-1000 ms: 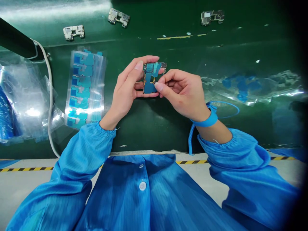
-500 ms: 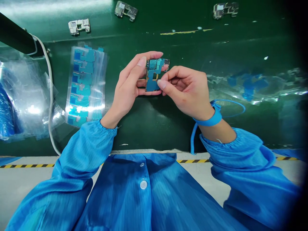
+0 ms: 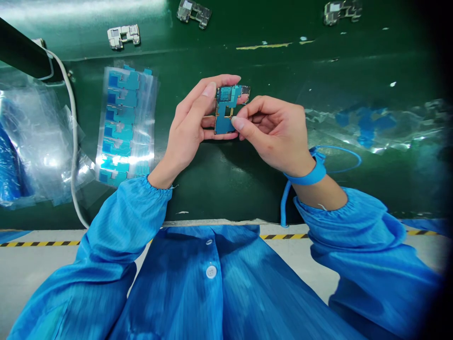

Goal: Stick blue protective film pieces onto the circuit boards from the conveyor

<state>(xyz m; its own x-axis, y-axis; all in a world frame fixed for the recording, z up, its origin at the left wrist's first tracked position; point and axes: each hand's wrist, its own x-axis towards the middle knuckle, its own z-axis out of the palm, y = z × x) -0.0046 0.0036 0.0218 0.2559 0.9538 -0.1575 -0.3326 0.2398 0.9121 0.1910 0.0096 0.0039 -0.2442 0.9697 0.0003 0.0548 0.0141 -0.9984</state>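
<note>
A small circuit board (image 3: pixel 225 123) with blue film on its face is held up above the green surface. My left hand (image 3: pixel 193 125) grips it by the left side, thumb at the upper left edge and fingers behind and below. My right hand (image 3: pixel 278 130) has its thumb and index finger pinched on the board's lower right edge. A blue wrist strap with a coiled cord is round my right wrist. Left of my hands lies a clear sheet (image 3: pixel 127 125) bearing several blue film pieces.
Three circuit boards lie at the back: a silvery one (image 3: pixel 123 37), a darker one (image 3: pixel 194 14) and another at the right (image 3: pixel 342 12). A white cable (image 3: pixel 73 118) runs beside plastic bags (image 3: pixel 42 141) at the left. Clear film with blue pieces (image 3: pixel 366 123) lies at the right.
The three boards at the back have shifted to the right and slightly up in the picture. Both hands and the held board are almost unchanged.
</note>
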